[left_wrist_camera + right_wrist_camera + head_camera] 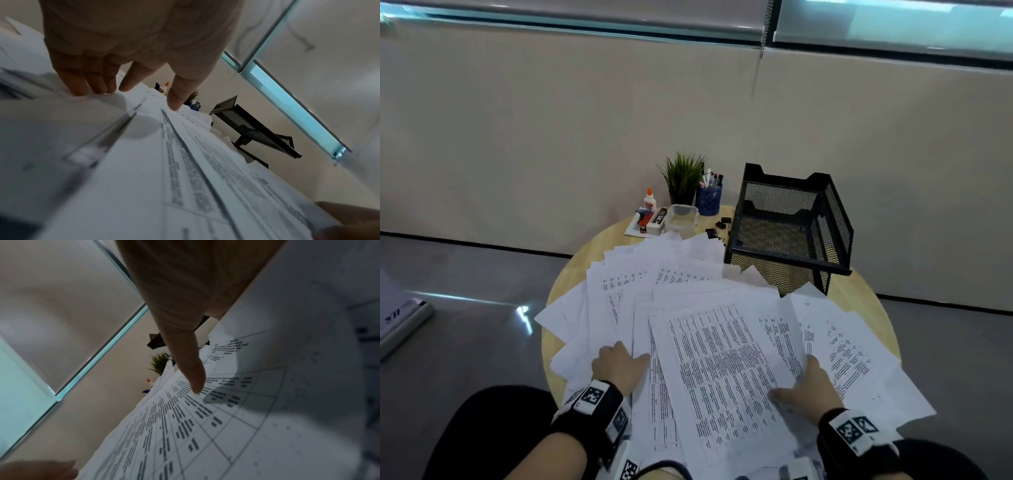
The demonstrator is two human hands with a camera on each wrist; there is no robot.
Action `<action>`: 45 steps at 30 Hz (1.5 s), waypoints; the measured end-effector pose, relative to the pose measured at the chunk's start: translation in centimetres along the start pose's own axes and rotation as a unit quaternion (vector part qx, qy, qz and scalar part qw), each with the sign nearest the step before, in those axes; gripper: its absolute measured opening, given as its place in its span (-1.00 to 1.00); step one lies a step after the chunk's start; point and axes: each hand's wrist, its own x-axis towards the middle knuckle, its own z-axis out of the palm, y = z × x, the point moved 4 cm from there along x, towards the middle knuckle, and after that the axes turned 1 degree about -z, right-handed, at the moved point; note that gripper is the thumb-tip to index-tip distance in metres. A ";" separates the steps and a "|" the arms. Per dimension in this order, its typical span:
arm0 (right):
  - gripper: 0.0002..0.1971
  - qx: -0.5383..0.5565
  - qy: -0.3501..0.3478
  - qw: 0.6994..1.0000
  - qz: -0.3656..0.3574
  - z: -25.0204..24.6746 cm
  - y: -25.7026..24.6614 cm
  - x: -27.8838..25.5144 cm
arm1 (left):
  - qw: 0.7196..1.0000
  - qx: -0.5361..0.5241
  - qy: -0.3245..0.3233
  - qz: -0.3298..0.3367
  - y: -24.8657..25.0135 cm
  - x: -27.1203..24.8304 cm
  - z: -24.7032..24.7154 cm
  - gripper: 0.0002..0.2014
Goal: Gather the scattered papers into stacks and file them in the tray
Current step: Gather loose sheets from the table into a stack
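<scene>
Printed sheets of paper (640, 281) lie scattered and overlapping across the round wooden table (592, 253). The black mesh tray (791, 261) stands at the back right with its upper shelf bare; it also shows in the left wrist view as the tray (252, 131). My left hand (619, 363) rests on the papers at the near left, its fingers (92, 81) pressing down on the sheets. My right hand (803, 383) pinches the right edge of a large printed top sheet (722, 359). The thumb (193, 374) lies on top; the other fingers are hidden behind the raised edge.
At the back of the table stand a small potted plant (683, 178), a blue pen cup (708, 200), a glue bottle (649, 198), a clear plastic container (682, 217) and black binder clips (722, 224). Papers overhang the table's near edges. Grey floor surrounds it.
</scene>
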 end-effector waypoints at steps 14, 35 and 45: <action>-0.21 0.071 -0.024 0.997 -0.031 1.2 -2.2 -0.8 | 0.922 -0.352 -0.131 0.097 1.2 -1.3 0.8 -0.56; -0.32 -0.104 0.057 0.992 0.051 -1.2 1.2 1.8 | 0.934 -0.338 -0.099 0.060 0.1 -0.8 1.6 -0.58; -0.65 -0.065 0.015 0.992 0.110 -3.5 3.5 3.1 | 0.927 -0.364 -0.082 0.038 -1.0 -0.9 1.5 -0.59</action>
